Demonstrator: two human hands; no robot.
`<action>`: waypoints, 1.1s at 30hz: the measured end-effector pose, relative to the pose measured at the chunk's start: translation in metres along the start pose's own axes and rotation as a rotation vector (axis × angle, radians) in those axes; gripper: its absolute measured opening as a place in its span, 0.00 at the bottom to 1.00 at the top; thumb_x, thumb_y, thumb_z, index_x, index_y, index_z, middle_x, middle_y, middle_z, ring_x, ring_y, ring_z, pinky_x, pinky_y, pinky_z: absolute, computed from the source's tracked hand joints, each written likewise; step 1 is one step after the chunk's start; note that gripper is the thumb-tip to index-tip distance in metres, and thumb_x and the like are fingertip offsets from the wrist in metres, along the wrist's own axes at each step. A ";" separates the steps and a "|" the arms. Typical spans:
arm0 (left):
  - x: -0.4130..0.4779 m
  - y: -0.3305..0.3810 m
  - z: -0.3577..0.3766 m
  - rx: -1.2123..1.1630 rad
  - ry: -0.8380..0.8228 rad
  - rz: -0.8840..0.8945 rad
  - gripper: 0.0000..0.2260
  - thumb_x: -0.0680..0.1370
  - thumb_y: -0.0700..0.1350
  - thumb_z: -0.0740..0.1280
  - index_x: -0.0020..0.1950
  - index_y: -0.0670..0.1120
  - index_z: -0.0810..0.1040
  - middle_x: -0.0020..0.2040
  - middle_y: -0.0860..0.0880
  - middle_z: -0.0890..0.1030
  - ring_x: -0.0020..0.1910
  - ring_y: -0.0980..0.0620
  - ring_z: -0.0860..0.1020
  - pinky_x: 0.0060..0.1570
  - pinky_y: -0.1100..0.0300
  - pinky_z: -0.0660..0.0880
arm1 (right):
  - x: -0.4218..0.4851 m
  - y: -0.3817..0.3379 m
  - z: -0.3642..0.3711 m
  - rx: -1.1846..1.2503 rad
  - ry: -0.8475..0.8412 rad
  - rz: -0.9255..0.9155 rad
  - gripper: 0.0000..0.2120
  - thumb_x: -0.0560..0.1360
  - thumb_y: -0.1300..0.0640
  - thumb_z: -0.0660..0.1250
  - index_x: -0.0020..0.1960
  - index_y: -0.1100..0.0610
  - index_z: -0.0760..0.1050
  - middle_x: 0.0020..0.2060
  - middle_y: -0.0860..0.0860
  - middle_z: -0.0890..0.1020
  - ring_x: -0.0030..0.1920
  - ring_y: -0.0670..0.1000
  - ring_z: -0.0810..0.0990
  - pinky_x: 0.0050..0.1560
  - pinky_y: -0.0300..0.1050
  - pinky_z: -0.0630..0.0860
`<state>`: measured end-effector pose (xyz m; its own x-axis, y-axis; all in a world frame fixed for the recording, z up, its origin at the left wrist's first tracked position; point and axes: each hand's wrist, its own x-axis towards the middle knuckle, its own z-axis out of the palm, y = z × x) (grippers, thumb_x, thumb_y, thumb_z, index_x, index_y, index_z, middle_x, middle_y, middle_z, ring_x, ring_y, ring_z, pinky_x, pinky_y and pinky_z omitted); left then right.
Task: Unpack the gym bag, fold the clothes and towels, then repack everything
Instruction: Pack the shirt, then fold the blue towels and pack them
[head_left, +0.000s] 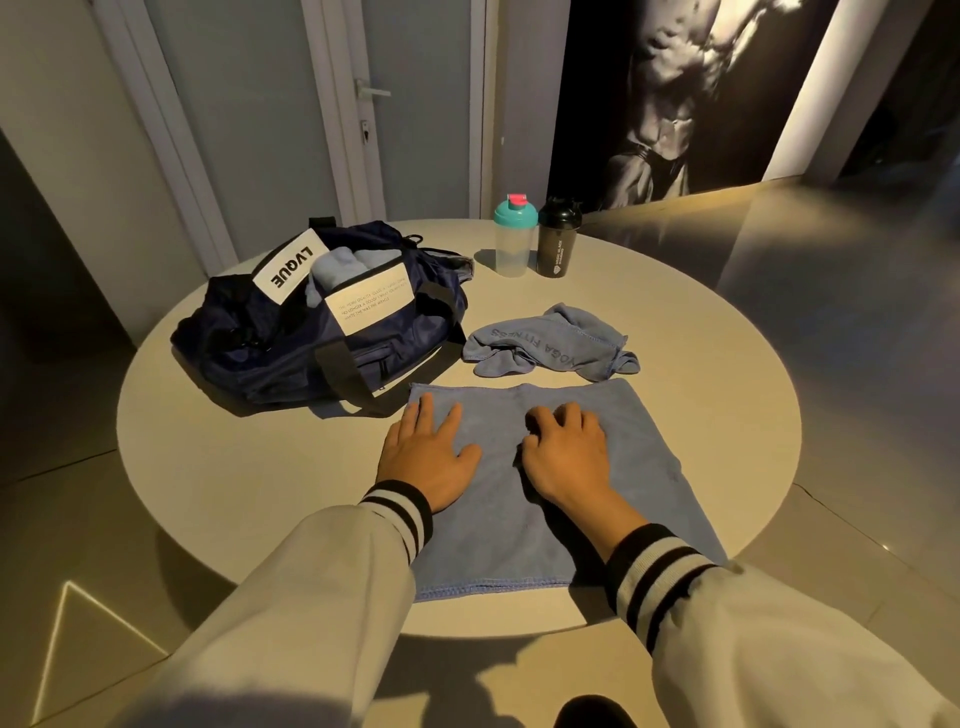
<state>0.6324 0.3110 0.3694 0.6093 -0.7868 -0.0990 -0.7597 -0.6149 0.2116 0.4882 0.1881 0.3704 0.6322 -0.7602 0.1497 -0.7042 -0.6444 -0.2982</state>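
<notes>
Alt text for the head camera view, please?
A person's left hand and right hand rest on a blue towel spread on a round table; behind lie a crumpled towel, open navy gym bag, clear shaker, black shaker.

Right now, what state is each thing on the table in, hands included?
gym bag, unzipped, light blue towel showing inside
spread towel, flat under both hands
YOGA FITNESS towel, crumpled, not folded
teal-lidded shaker, upright, lid on, looks empty
black shaker, upright, lid on
left hand, fingers straight, pressing the spread towel
right hand, fingers curled on the spread towel, pinch unclear
</notes>
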 end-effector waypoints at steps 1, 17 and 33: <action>-0.001 0.003 -0.003 0.071 0.053 0.038 0.30 0.83 0.61 0.51 0.83 0.55 0.47 0.83 0.47 0.40 0.81 0.43 0.40 0.79 0.46 0.41 | 0.001 0.001 -0.001 -0.008 -0.066 0.002 0.22 0.81 0.46 0.52 0.73 0.49 0.66 0.69 0.57 0.68 0.70 0.60 0.63 0.73 0.57 0.59; -0.016 0.086 0.006 0.200 0.103 0.178 0.27 0.84 0.55 0.52 0.83 0.55 0.49 0.83 0.48 0.50 0.81 0.44 0.49 0.78 0.43 0.42 | -0.007 0.069 -0.018 -0.052 -0.106 0.014 0.26 0.84 0.43 0.43 0.79 0.49 0.55 0.80 0.54 0.54 0.80 0.58 0.48 0.76 0.64 0.46; -0.070 0.140 0.031 -0.059 0.239 0.418 0.16 0.85 0.52 0.56 0.70 0.54 0.74 0.67 0.53 0.75 0.66 0.49 0.69 0.67 0.54 0.63 | -0.066 0.098 -0.029 -0.015 0.108 -0.151 0.09 0.77 0.56 0.64 0.55 0.58 0.76 0.48 0.56 0.72 0.49 0.60 0.71 0.40 0.48 0.65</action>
<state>0.4764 0.2783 0.3762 0.2951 -0.9272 0.2306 -0.9404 -0.2392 0.2416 0.3683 0.1727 0.3588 0.6936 -0.6585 0.2922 -0.6088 -0.7526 -0.2509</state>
